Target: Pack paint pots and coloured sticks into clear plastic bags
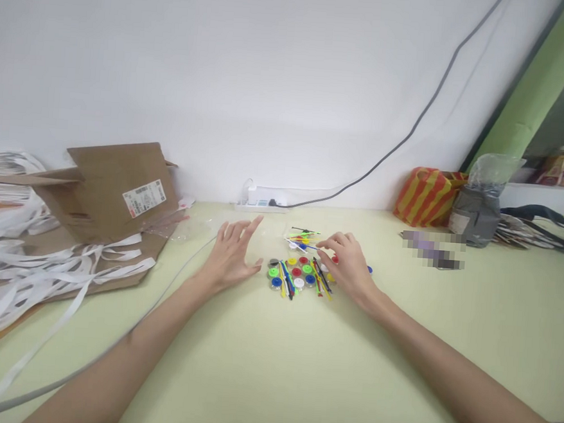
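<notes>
My left hand (234,253) is open above the table, fingers and thumb apart, just left of a cluster of small parts. My right hand (348,264) pinches a thin blue stick (311,247) between thumb and fingertips at the cluster's right side. Small round pieces with coloured tops and clear bodies, such as a red one (296,272) and a blue one (276,282), stand close together. Across them lie two bunches of slim coloured sticks, a left bunch (287,279) and a right bunch (322,279). Behind them is a looser pile of sticks (304,232). My right hand hides some pieces.
An open cardboard box (114,193) and tangled white straps (65,273) lie at left. A grey cable (154,302) runs past my left forearm. A power strip (258,200) is against the wall. At right are a striped bag (423,197), a grey bag (477,212) and a blurred-out item (431,250).
</notes>
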`<state>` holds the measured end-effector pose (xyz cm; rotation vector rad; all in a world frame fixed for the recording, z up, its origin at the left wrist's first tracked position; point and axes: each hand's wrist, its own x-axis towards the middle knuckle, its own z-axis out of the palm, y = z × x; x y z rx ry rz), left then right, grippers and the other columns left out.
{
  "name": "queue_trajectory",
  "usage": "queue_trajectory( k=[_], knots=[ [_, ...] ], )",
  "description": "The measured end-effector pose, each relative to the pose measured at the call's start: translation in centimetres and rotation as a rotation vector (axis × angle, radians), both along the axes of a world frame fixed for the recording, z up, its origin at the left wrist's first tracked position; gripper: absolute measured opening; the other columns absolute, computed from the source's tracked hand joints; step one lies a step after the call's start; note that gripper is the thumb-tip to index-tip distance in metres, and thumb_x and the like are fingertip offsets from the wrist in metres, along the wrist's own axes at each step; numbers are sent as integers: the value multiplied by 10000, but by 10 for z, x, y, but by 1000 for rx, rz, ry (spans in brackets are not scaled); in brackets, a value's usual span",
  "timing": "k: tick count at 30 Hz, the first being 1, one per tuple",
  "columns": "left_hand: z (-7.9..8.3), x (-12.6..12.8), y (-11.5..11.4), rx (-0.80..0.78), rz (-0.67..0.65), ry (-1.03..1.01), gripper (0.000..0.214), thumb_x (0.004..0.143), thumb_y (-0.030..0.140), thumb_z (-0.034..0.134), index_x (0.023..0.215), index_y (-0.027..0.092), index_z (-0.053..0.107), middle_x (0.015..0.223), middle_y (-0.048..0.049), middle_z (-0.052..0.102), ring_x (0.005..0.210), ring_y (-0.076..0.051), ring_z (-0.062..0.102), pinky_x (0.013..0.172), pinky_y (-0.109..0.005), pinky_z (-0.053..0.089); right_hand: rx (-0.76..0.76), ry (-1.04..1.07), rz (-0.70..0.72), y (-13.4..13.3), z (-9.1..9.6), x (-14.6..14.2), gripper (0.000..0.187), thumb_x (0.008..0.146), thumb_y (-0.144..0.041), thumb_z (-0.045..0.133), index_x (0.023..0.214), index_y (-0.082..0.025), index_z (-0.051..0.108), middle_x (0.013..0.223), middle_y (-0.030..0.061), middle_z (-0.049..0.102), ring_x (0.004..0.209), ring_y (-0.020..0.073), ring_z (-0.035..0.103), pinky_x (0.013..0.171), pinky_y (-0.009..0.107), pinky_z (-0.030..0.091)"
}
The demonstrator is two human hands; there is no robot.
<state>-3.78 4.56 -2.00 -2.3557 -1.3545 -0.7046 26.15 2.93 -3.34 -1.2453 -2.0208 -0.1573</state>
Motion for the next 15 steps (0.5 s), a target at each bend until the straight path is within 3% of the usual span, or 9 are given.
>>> queue_trajectory(
  k=[3,8,11,15],
  knots=[
    [-5,-1,4,14,32,-81,992,778,325,666,1594,258,105,1365,-130,465,1299,-351,436,1181,-632,186,-146,-52,-33,16,1,-2,198,966,-303,568,923,-227,745,960,74,672,930,242,547,823,367,449],
    [-3,0,4,14,-22,-232,1013,756,230,666,1584,243,84,1340,-133,451,1265,-332,447,1140,-578,313,-290,-281,-69,49,30,-34,250,962,-351,575,916,-200,769,947,104,708,995,255,573,814,338,435],
    [0,-1,1,5,-55,-330,987,747,210,677,1567,248,130,1358,-137,427,1251,-320,451,1108,-544,378,-412,-411,-103,66,43,-58,204,874,-349,700,951,-176,778,1003,143,725,1027,268,615,810,316,454],
    [1,-5,1,32,-104,-403,936,755,203,683,1545,253,184,1402,-136,398,1263,-320,436,1092,-535,397,-468,-445,-105,74,44,-79,236,773,-279,774,951,-125,768,1023,182,733,904,260,676,718,294,473]
  ],
)
